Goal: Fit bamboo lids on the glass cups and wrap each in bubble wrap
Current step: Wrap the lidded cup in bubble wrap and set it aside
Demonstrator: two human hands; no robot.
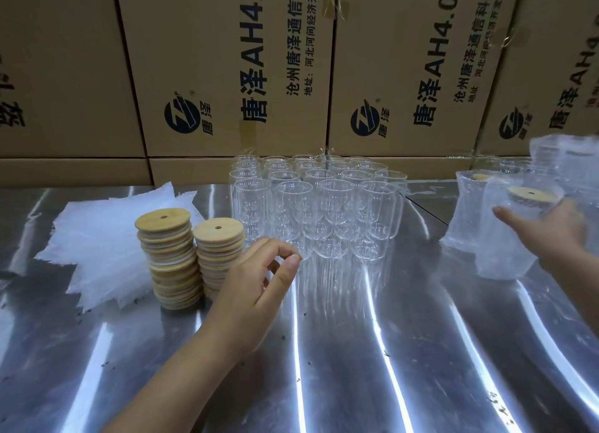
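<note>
**Left hand free beside the lids, right hand on a wrapped cup**

The left hand (256, 283) hovers over the middle of the steel surface (356, 351). Its fingers (291, 262) are loosely curled, thumb and forefinger close together, with nothing seen between them. Just left of it stand two stacks of bamboo lids (171, 254), and a pile of bubble wrap sheets (103, 244) lies toward the left edge. The bare glass cups (317, 205) stand in rows at the far edge, before cardboard boxes (227, 69). Near the right edge the right hand (547, 234) lies against a wrapped cup (502, 244) with its lid on. This hand is blurred and its thumb hidden, so I cannot tell whether it grips. A second wrapped cup (463, 212) stands just behind.
</note>
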